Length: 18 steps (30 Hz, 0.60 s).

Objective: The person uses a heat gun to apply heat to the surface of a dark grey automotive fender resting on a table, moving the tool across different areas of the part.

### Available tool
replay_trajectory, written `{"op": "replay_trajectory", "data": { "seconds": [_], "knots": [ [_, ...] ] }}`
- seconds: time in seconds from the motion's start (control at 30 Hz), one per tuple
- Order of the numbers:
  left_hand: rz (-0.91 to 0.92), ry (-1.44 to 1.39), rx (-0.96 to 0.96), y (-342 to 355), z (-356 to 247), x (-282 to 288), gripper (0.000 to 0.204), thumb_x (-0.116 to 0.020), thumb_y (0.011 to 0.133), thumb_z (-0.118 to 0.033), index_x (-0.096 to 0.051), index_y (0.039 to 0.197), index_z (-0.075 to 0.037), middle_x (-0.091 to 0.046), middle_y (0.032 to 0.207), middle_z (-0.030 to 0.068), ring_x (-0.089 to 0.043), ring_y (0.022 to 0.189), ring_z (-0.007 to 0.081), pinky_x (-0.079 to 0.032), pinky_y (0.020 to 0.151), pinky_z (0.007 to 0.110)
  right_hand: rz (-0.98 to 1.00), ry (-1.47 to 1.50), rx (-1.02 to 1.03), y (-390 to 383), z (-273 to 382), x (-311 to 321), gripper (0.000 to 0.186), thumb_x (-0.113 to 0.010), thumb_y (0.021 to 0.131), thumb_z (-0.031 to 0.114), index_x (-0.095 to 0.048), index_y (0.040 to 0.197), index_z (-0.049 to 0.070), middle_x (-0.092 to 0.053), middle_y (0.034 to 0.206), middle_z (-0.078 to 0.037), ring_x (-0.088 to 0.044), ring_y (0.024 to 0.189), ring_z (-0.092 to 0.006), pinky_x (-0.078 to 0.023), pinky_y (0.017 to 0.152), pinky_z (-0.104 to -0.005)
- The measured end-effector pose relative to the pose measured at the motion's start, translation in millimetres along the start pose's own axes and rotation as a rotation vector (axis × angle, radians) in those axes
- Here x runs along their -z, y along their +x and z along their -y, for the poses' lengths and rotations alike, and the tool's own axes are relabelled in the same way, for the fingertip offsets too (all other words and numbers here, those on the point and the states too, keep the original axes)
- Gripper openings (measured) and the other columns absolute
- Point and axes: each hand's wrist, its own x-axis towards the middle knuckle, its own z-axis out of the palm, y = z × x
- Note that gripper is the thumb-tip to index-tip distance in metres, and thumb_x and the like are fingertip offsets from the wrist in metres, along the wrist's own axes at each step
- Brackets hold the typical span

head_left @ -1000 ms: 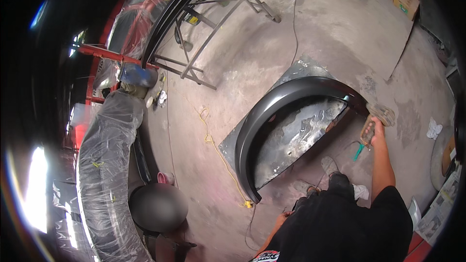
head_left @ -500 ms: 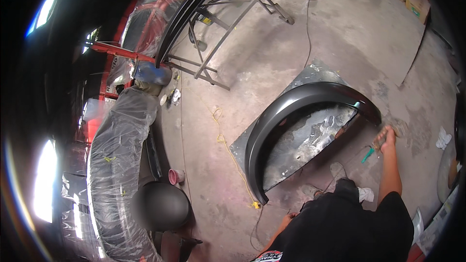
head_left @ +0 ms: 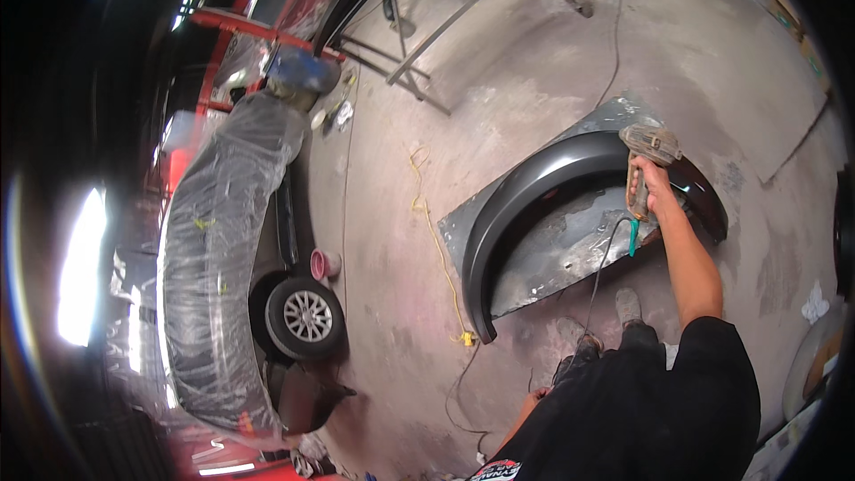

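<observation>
My right hand (head_left: 652, 185) is closed around the handle of a dusty tan heat gun (head_left: 655, 143) with a green cord sleeve at its base. The heat gun is over the right part of a glossy black curved fender flare (head_left: 530, 187); whether they touch I cannot tell. The flare rests on a worn grey panel (head_left: 570, 254) streaked with white. A dark cord (head_left: 602, 267) drops from the heat gun toward my legs. Low by my body, my left hand (head_left: 533, 401) shows curled fingers, partly hidden by my black shirt; what they hold is unclear.
A car under plastic sheeting (head_left: 223, 240) stands at the left, its wheel (head_left: 305, 318) exposed beside a pink bucket (head_left: 325, 263). A metal stand (head_left: 472, 13) bears another black part at the top. A yellow cord (head_left: 436, 249) crosses the concrete floor left of the flare.
My right hand has lifted the heat gun from the right of the flare, moving it left and forward over it. The view has shifted, bringing the car's wheel into sight.
</observation>
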Motion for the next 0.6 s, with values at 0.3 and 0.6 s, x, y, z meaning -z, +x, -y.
{"op": "replay_trajectory", "data": {
  "seconds": [0.3, 0.6],
  "knots": [
    [-0.092, -0.25, 0.078, -24.5, 34.2, 4.4, 0.037, -0.059, 0.089, -0.04, -0.064, 0.078, -0.005, -0.058, 0.068, -0.0029, -0.05, 0.062, 0.0059, -0.042, 0.059, 0.025, 0.216, -0.273, -0.159, 11.6, -87.4, -143.0, 0.015, -0.065, 0.073, 0.017, -0.052, 0.072, 0.01, -0.048, 0.057, 0.0, -0.047, 0.043, -0.011, -0.042, 0.039, -0.0273],
    [-0.171, -0.273, 0.165, -32.5, 40.3, 29.2, 0.039, -0.057, 0.089, -0.041, -0.064, 0.077, -0.005, -0.057, 0.067, -0.0025, -0.049, 0.062, 0.0068, -0.042, 0.06, 0.026, 0.413, -0.654, -0.182, -40.5, -208.0, -255.5, 0.017, -0.065, 0.071, 0.016, -0.05, 0.072, 0.009, -0.044, 0.053, -0.001, -0.043, 0.04, -0.0104, -0.039, 0.035, -0.0272]
  ]
}}
